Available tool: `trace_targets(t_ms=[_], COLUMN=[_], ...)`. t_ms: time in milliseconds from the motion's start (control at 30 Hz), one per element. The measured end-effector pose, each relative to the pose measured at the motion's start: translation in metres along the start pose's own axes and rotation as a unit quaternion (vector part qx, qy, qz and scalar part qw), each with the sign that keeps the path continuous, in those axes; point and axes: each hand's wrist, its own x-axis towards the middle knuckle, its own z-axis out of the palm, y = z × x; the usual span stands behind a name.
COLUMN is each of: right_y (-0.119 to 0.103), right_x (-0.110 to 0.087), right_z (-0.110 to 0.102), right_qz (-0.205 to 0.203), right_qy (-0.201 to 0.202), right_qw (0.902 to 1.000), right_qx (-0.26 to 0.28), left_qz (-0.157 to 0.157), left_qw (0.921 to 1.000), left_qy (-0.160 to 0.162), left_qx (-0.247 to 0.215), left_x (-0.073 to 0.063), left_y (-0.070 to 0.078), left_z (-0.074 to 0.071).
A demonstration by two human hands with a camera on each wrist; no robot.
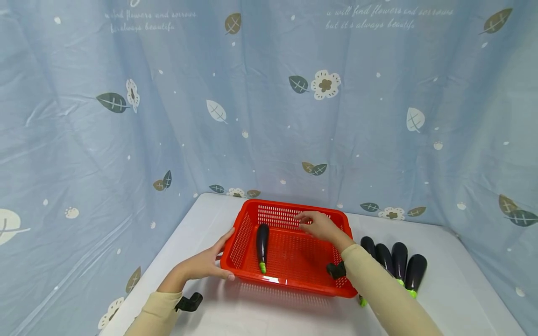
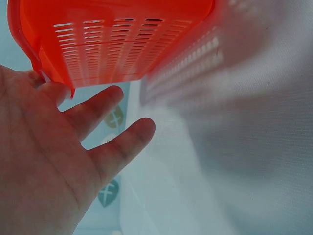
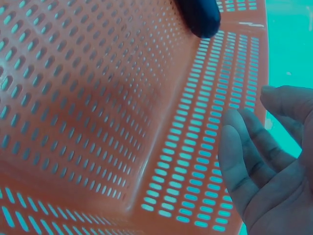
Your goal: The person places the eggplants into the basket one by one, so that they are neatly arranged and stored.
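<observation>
A red plastic basket [image 1: 290, 277] with slotted walls lies in front of me. One dark purple eggplant [image 1: 262, 245] with a green stem end lies in its left part; its rounded end also shows at the top of the right wrist view. At the basket's left side, my left hand [image 1: 204, 264] holds the rim, with thumb and forefinger spread along it. In the left wrist view two of its fingers [image 2: 124, 147] stretch out below the rim. My right hand [image 1: 321, 226] hovers over the basket's back right part, fingers loosely bent, holding nothing.
Several more eggplants [image 1: 416, 270] lie side by side on the white table [image 1: 454, 289] right of the basket, partly behind my right sleeve [image 1: 386, 294]. A blue patterned curtain [image 1: 269, 140] hangs behind the table and along its sides.
</observation>
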Motion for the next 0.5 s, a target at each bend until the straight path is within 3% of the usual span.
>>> trace_targets(t_ms=[500], right_y=[0.003], right_x=[-0.01], right_z=[-0.018], right_qz=[0.004], right_qy=[0.022], right_qw=[0.9996], right_qx=[-0.018], left_qz=[-0.004], left_qw=[1.0], left_qy=[0.001], left_qx=[-0.003], left_x=[-0.002], left_y=[0.004], left_z=[0.001])
